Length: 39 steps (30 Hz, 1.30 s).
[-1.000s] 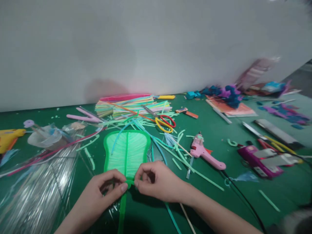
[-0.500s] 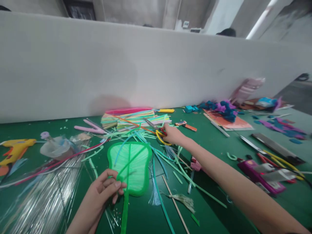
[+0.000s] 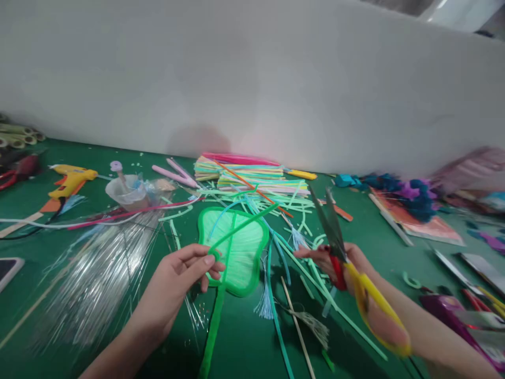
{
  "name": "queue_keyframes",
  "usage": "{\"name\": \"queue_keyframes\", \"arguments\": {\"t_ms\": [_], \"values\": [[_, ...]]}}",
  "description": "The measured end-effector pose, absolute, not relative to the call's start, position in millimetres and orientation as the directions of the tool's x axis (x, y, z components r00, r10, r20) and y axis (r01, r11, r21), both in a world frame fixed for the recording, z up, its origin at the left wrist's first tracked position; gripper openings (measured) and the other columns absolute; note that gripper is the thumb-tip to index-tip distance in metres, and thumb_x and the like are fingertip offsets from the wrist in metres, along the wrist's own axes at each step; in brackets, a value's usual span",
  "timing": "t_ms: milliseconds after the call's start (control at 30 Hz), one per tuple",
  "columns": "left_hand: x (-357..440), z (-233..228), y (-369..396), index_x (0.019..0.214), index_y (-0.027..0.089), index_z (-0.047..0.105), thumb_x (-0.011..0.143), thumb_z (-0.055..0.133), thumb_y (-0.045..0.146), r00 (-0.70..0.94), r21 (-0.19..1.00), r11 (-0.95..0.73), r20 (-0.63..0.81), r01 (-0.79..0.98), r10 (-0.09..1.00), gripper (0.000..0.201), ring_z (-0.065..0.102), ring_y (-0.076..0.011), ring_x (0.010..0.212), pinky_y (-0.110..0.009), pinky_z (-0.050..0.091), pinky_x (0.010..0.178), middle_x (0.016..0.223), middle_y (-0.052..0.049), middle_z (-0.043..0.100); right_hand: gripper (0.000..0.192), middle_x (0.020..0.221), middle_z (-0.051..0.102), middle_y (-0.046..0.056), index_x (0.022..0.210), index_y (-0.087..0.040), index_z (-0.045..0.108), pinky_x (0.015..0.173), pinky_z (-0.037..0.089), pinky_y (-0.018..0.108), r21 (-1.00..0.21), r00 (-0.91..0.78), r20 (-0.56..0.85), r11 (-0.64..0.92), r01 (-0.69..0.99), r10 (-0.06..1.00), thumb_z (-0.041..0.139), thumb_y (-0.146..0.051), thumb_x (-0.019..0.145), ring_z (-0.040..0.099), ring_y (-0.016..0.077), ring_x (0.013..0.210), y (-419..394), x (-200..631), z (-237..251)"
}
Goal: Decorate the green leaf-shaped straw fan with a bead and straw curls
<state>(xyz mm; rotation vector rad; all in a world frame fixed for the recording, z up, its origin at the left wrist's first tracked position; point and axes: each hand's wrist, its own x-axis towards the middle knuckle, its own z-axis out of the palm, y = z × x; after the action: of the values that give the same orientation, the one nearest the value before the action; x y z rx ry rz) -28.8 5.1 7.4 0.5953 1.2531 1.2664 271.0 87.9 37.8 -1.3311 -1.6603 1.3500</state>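
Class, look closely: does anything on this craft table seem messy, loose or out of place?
Yes. Cut green strips lie scattered across the green table around the green fan, and a thin green strip springs up loose from the left hand.

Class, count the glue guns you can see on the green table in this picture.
1. A yellow glue gun lies at the far left of the table, beside a clear cup. The blurred right edge may hide others.

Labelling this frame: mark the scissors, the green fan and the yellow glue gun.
scissors [image 3: 335, 239], head view, on the blades.
green fan [image 3: 240, 247], head view, on its pale face.
yellow glue gun [image 3: 73, 178], head view, on its body.
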Motion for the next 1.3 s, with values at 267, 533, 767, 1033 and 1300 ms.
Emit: {"name": "queue_keyframes", "arguments": {"t_ms": [267,533,767,1033,1300], "values": [[-27,15,0,0.075,0.018,0.063,0.076,0.077,0.038,-0.142,0.834,0.198,-0.311,-0.515,0.94,0.024,0.057,-0.0089,0.061,-0.016,0.043,0.053,0.067,0.001,0.065,0.055,0.061,0.052,-0.002,0.08,-0.023,0.051,0.045,0.037,0.022,-0.829,-0.35,-0.559,-0.504,0.241,0.752,0.05,-0.078,0.077,0.046,0.012,0.048,17,247,7],[-19,12,-10,0.071,0.016,0.065,0.073,0.078,0.044,-0.042,0.891,0.262,-0.298,-0.37,0.954,0.031,0.054,-0.0073,0.052,-0.015,0.039,0.048,0.057,0.001,0.064,0.059,0.075,0.059,0.001,0.081,-0.023,0.052,0.052,0.038,0.022,-0.88,-0.441,-0.465,-0.343,0.33,0.768,0.086,-0.057,0.047,0.05,0.0151,0.064,11,205,8],[-14,13,-12,0.071,0.015,0.065,0.078,0.072,0.038,0.021,0.928,0.308,-0.31,-0.211,0.95,0.025,0.054,-0.0082,0.051,-0.017,0.04,0.049,0.057,0.0,0.064,0.075,0.066,0.046,-0.005,0.078,-0.021,0.048,0.047,0.031,0.02,-0.931,-0.543,-0.346,-0.206,0.302,0.765,0.082,-0.07,0.032,0.035,0.0098,0.057,11,194,5],[-12,10,-10,0.066,0.015,0.063,0.078,0.068,0.034,0.025,0.937,0.312,-0.313,-0.159,0.95,0.023,0.054,-0.009,0.05,-0.018,0.04,0.048,0.055,0.001,0.062,0.066,0.058,0.039,-0.006,0.075,-0.02,0.048,0.044,0.025,0.021,-0.913,-0.588,-0.152,0.114,0.391,0.795,0.063,-0.082,0.06,0.029,0.0085,0.051,5,194,8],[-12,8,-7,0.065,0.017,0.061,0.079,0.067,0.037,0.042,0.941,0.314,-0.311,-0.127,0.95,0.025,0.054,-0.0093,0.05,-0.018,0.04,0.049,0.055,0.001,0.063,0.046,0.057,0.048,-0.003,0.08,-0.019,0.047,0.043,0.025,0.023,-0.696,-0.642,0.067,0.497,0.518,0.763,0.036,-0.061,0.095,0.037,0.0094,0.044,-3,192,-3]]}}
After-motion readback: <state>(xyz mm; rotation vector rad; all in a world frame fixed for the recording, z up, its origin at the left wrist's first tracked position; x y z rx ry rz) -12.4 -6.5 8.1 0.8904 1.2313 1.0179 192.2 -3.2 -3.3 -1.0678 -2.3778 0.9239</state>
